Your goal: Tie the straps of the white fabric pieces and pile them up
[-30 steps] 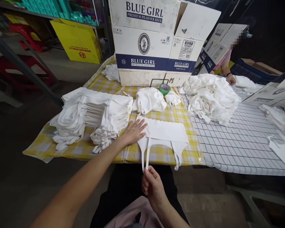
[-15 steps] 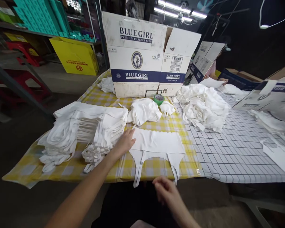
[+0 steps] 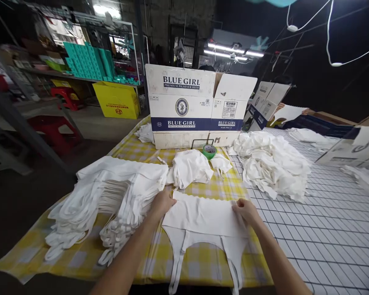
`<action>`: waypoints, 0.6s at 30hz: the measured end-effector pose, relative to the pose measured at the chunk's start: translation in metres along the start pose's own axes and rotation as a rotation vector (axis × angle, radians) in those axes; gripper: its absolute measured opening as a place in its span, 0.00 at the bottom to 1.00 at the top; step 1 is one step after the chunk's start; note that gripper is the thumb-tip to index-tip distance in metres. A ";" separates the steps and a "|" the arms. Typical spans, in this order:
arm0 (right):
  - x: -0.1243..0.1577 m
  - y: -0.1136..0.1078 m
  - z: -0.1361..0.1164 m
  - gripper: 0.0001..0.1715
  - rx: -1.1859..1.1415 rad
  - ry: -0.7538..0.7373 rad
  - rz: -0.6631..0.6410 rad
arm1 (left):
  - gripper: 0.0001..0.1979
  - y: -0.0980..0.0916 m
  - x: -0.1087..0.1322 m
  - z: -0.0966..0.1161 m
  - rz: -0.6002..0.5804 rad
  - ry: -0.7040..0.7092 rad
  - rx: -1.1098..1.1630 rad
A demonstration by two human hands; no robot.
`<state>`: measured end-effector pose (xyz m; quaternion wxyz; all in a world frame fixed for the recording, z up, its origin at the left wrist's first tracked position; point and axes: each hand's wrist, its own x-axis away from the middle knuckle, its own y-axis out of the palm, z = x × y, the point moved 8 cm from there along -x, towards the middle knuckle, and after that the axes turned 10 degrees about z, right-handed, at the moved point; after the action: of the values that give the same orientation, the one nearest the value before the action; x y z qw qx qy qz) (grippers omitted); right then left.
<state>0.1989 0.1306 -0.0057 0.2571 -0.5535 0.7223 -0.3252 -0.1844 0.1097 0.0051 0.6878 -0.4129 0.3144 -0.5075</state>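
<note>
1. Your left hand and right hand are pinching the white garment by its top corners on the checked cloth.
2. Neat stack is lying beside, seemingly done.
3. Crumpled pile is apparently waiting.

White strapped garment, single piece, spread wide over the yellow-checked bench; I note light creases across its panel. Scalloped edge lies on the far side, held near its corners by the left hand and right hand. Curved cut-out faces near side, strap ends passing the bench edge.
</note>
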 end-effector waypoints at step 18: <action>0.028 -0.041 -0.035 0.21 -0.457 -0.009 -0.140 | 0.09 -0.003 0.028 0.028 0.158 0.032 0.514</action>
<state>0.1919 0.1029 0.0479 0.1051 -0.6473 0.7361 -0.1678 -0.1541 0.0890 0.0202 0.8025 -0.1909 0.2174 -0.5218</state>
